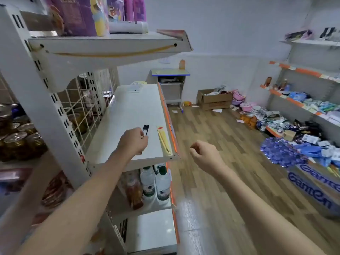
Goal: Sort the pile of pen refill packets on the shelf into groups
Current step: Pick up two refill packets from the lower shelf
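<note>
Readable print: "Ganten" on blue carton [312, 183], right. Yellow refill packet [164, 140] flat on white shelf [128, 111], beside orange front edge, long axis running along it. Left hand [133, 141] pinching black packet [145, 130]. Right hand [205, 153] loosely curled, holding nothing.

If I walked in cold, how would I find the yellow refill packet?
Find the white middle shelf with the orange front edge. Near its front corner, the yellow packet lies flat along that edge, untouched. Its neighbour, the black packet, is dark and under the left hand.
</note>
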The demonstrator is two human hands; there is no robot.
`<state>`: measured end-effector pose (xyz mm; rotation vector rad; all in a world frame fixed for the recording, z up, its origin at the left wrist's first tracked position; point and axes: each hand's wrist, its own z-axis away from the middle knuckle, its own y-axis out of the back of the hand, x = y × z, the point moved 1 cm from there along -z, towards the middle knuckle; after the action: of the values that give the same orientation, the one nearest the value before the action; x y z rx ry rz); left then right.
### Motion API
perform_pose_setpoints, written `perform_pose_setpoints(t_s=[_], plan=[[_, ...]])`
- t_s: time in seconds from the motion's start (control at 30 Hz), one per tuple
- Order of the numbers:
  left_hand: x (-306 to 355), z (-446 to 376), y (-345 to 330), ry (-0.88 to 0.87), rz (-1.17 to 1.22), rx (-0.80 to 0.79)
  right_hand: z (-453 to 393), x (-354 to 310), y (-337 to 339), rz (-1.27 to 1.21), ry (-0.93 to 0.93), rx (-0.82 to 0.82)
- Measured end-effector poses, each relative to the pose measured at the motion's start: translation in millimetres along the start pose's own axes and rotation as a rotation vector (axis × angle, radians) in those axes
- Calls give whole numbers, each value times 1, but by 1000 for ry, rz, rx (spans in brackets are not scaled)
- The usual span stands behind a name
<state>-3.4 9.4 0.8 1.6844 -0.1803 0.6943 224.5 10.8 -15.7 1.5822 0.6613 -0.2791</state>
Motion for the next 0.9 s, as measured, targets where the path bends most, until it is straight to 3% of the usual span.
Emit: perform_pose_setpoints(t_s=[0.4, 0.7, 0.9], plan=[[-3, -34, -29, 175, -365, -199, -58, -51, -45, 314, 181, -129], [-9, -15, -13, 164, -210, 26, -93, -73, -72, 678, 63, -225], [-10, 0, -9, 120, -84, 142, -92, -74, -74, 680, 68, -213]])
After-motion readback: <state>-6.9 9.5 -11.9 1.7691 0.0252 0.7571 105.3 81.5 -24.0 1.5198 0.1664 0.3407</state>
